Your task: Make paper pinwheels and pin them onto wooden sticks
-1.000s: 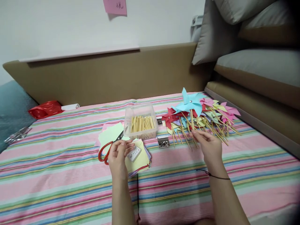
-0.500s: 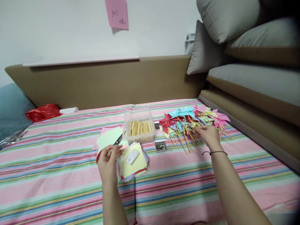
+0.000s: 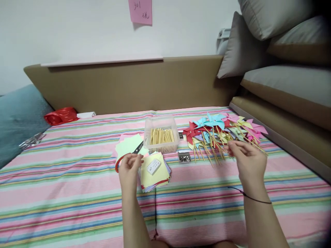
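Observation:
My left hand (image 3: 129, 167) hovers just left of a stack of coloured paper squares (image 3: 153, 179), fingers loosely curled and apart, with nothing seen in it. Beside it lie scissors (image 3: 138, 148) with red handles, partly covered by the hand, on pale green and pink paper sheets (image 3: 129, 143). A small white box (image 3: 153, 166) rests on the stack. My right hand (image 3: 249, 160) is in the air before a heap of paper pinwheels (image 3: 214, 120) on wooden sticks. Its fingers are bent but apart, and no held thing shows.
A clear plastic tub (image 3: 177, 137) holds many wooden sticks (image 3: 162, 136). To its right stands a small open box of metal pins (image 3: 184, 157), with another dark box (image 3: 180, 135) behind. A red plastic bag (image 3: 62, 115) lies far left. Stacked cushions (image 3: 289, 82) border the right side.
My right hand has drawn back from the pinwheel sticks toward me. My left hand stays by the scissors and paper stack. The whole view has shifted a little.

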A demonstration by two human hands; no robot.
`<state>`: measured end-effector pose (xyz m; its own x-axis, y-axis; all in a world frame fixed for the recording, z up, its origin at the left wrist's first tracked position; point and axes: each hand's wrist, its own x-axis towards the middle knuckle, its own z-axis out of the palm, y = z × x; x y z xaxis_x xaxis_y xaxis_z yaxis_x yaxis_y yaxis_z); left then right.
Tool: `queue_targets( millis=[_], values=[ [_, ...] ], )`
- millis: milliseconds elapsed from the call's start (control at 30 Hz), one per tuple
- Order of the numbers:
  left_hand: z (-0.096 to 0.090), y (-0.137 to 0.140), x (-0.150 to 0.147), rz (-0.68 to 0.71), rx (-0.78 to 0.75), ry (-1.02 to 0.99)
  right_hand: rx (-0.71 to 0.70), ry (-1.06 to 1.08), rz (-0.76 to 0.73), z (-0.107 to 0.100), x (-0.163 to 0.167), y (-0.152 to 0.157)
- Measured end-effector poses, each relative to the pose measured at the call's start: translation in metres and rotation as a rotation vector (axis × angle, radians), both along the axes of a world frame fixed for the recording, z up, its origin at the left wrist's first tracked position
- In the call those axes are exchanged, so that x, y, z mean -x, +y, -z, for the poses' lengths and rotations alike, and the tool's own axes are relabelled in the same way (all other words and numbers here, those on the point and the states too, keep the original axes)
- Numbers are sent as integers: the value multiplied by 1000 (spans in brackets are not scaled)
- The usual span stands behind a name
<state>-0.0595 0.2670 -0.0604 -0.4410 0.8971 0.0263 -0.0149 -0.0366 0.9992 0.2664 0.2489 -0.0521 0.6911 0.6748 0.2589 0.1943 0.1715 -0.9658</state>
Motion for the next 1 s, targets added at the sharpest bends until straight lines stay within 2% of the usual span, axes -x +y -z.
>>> queue_targets(
  millis=[67, 133, 300, 400, 533, 700, 1000],
  values=[
    [5, 0, -3, 4, 31, 246, -5, 34, -111, 2, 28, -3],
    [8, 1, -7, 23, 61, 488, 88, 30, -284, 7, 56, -3],
    [9, 3, -24, 145, 99, 685, 272, 45, -691, 30, 113, 0],
    [8, 2, -28, 173, 128, 798, 313, 76, -797, 42, 135, 4],
    [14, -3, -23, 247, 205, 877, 344, 91, -822, 50, 144, 7],
    [23, -4, -14, 355, 230, 834, 425, 53, -812, 50, 141, 7],
    [16, -6, -13, 351, 282, 758, 417, -81, -716, 45, 153, 2]
  ],
)
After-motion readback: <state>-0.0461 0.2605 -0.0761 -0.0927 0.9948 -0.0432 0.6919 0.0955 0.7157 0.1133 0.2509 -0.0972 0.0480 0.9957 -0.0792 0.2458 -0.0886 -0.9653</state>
